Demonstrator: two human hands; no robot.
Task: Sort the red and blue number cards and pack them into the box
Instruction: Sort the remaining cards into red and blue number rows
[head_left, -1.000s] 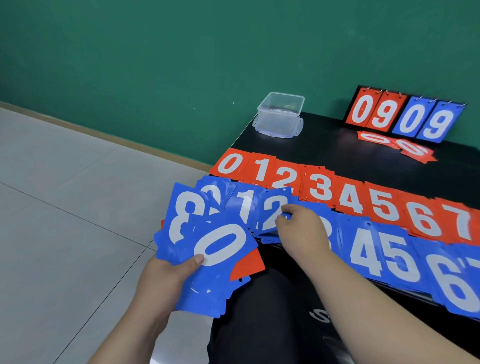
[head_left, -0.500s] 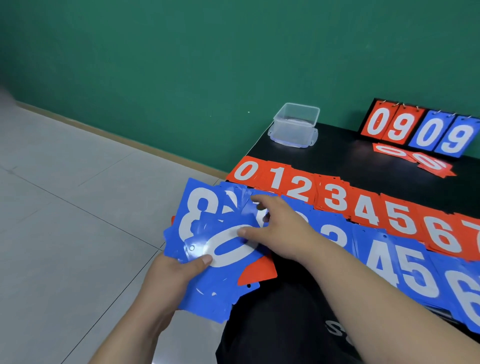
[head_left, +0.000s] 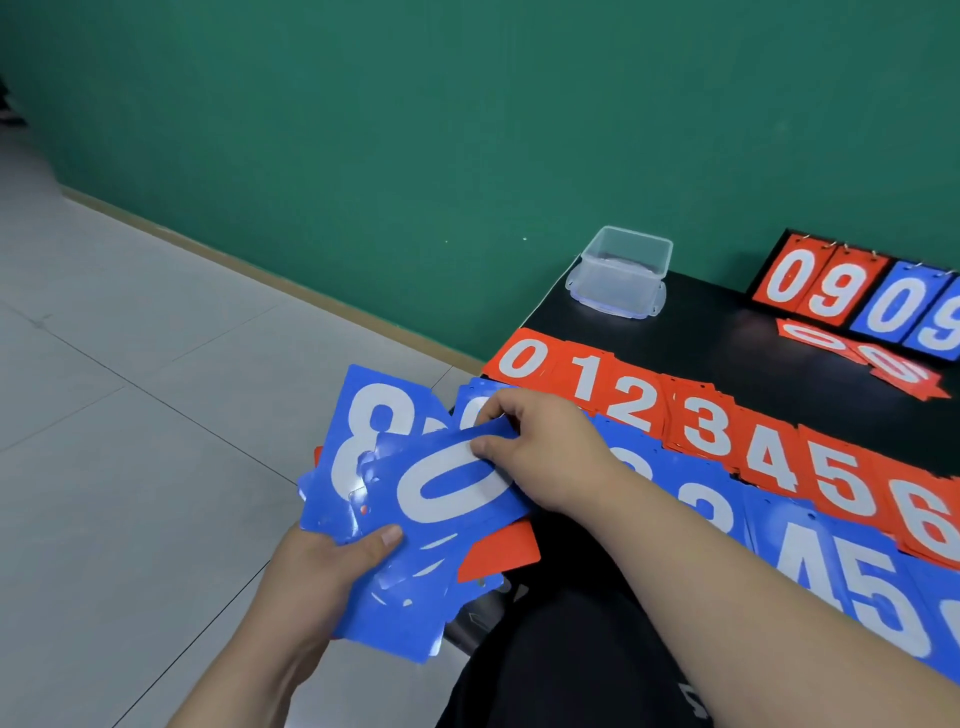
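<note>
The left hand (head_left: 332, 566) grips a fan of blue cards (head_left: 374, 431); the right hand (head_left: 545, 457) pinches its top 0 card (head_left: 447, 488). Sorted rows (head_left: 711, 431) cover the bench (head_left: 727, 338); the clear box (head_left: 623, 270) looks not yet packed.

Bare forearms (head_left: 727, 577), black garment (head_left: 545, 665).

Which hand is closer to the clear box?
Right. The right hand pinches the 0 card, below-left of the box; the left hand holds the stack even lower, farther away.
</note>
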